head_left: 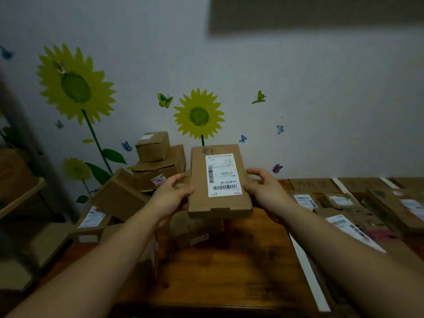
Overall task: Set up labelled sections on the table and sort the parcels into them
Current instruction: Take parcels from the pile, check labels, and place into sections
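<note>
Parcel time: one flat brown cardboard parcel (219, 182) is up in the air above the brown wooden table (229, 260). The left hand (171, 195) and right hand (266, 191) curl around its sides, white label (223, 174) facing up, probably so the person can read it. A messy pile of brown boxes (158, 166) waits left of it; sorted parcels (344, 216) lie to its right.

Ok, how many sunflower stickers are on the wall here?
3: a large sunflower upper left, a medium one above the held parcel, and a small dim one low left beside the stacked boxes. Boxes may hide more.
</note>
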Demonstrator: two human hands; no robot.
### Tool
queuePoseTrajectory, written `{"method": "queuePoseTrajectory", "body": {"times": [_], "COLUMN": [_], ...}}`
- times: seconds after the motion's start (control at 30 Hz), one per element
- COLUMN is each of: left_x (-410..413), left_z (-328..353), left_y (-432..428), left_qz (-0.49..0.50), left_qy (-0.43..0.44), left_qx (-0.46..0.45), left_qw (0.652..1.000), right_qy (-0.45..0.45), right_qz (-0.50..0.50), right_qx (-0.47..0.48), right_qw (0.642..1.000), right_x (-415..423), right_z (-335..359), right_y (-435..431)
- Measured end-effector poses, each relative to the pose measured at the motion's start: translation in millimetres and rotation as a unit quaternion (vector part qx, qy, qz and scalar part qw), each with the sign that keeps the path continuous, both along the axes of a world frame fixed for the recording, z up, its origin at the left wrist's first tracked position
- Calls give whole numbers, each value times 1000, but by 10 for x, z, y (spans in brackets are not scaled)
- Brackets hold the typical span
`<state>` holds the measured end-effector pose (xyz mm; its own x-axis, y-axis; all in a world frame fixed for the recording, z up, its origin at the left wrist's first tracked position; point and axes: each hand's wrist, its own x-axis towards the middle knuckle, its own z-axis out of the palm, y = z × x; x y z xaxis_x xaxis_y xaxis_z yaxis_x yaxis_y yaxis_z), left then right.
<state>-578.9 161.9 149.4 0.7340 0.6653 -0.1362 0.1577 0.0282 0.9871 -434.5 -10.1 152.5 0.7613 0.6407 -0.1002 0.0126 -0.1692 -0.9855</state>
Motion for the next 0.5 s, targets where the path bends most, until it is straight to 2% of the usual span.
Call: {"method": "queuePoseTrajectory", "body": {"times": [0.23, 0.37, 0.5], "left_x": [-140, -102, 5], "left_z": [-256, -377, -357], "left_y": [-30, -286, -622], "left_qz": [-42, -68, -93], "left_qy": [-51, -62, -60], "left_qx": [9, -15, 0], "left_qw": [998, 996, 994], "right_qy": [-41, -51, -80], "right_qz": [-72, -112, -140], "right_qx": [-11, -39, -46], "right_qw": [997, 992, 986], "right_x": [-431, -485, -449], "right_z": [-180, -271, -280], "right_y": [-157, -444, -848]}}
